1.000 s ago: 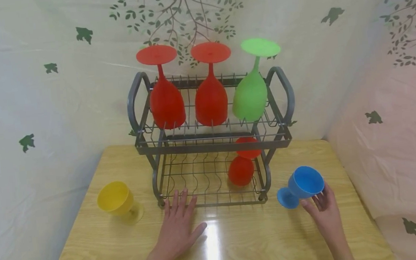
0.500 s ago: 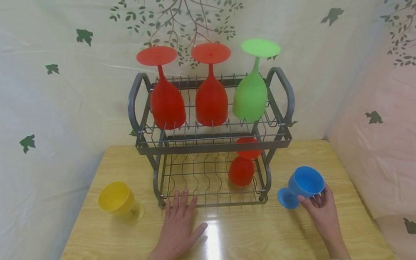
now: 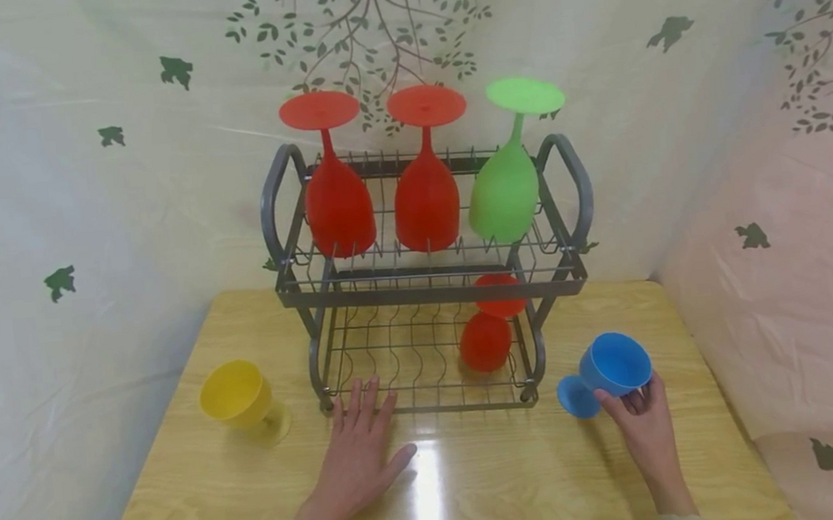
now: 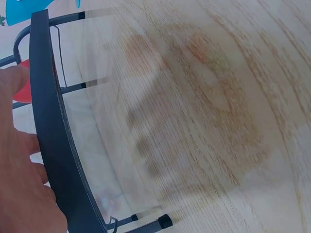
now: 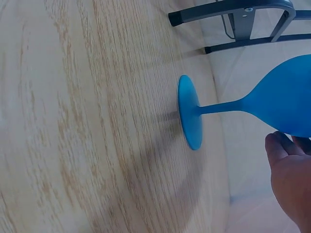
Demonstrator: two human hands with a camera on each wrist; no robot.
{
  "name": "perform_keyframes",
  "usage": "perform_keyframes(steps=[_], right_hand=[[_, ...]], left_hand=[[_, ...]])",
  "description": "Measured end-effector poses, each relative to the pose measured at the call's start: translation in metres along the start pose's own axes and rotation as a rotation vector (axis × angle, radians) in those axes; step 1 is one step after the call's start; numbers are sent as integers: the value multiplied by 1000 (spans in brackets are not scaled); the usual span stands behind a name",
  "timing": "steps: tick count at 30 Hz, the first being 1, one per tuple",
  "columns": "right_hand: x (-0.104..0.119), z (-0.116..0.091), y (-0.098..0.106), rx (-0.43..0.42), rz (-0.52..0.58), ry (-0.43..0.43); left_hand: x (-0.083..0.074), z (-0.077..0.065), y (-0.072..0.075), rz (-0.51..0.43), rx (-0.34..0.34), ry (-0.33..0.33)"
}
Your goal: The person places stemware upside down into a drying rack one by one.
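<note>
At the right of the table, my right hand (image 3: 644,431) holds the bowl of a blue goblet (image 3: 615,364), thumb at the near side and fingers at the right. The goblet stands on its foot on the wood, mouth up, as the right wrist view also shows its foot (image 5: 189,112) and stem. My left hand (image 3: 357,467) lies with straight fingers over the front edge of the dish rack's lower tier (image 3: 431,410). In the left wrist view its fingers (image 4: 29,184) sit at the dark front bar (image 4: 58,121). A yellow goblet (image 3: 236,394) stands upright to the left.
The two-tier dish rack (image 3: 430,290) stands at mid-table. Its upper tier carries two upside-down red goblets (image 3: 340,209) and a green one (image 3: 504,197). Another red goblet (image 3: 485,342) sits at the right of the lower tier. Printed cloth (image 3: 121,238) hangs around the table (image 3: 513,485).
My right thumb has moved in closer to the blue goblet's bowl, and the right wrist has shifted slightly left. The left hand and the goblets keep their places.
</note>
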State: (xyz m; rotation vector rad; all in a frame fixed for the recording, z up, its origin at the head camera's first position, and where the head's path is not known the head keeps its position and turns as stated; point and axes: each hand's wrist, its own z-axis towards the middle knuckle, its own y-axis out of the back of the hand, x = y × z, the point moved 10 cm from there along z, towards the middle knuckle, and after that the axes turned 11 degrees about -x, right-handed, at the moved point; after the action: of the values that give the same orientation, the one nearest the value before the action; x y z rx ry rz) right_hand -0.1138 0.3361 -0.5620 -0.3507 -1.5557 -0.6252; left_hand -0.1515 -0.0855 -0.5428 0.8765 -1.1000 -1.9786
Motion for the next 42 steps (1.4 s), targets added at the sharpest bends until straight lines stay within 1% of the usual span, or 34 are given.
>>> perform_keyframes(steps=[4,8,13,18,24,29,34,38,42], right_hand=[[-1,0,2,-13,-2,0],[5,-1,5,-29,15,19],[16,-5,9,-59,26,48],[27,-11,14,-97,62,69],[46,-18,19,-136,86,149],[59,-23,21,-143,105,194],[69,-28,21,-138,122,207],[75,-31,21,-142,84,205],[80,-36,21,-148,60,201]], left_hand=[[0,0,-1,2,9,0],[1,1,-3,5,21,6],[1,1,-2,-1,26,16],[1,1,-2,-5,29,20],[0,2,1,-21,22,20],[0,2,0,-11,41,24],[1,2,-2,-5,54,35],[0,2,-2,2,47,32],[-1,2,0,-15,32,31]])
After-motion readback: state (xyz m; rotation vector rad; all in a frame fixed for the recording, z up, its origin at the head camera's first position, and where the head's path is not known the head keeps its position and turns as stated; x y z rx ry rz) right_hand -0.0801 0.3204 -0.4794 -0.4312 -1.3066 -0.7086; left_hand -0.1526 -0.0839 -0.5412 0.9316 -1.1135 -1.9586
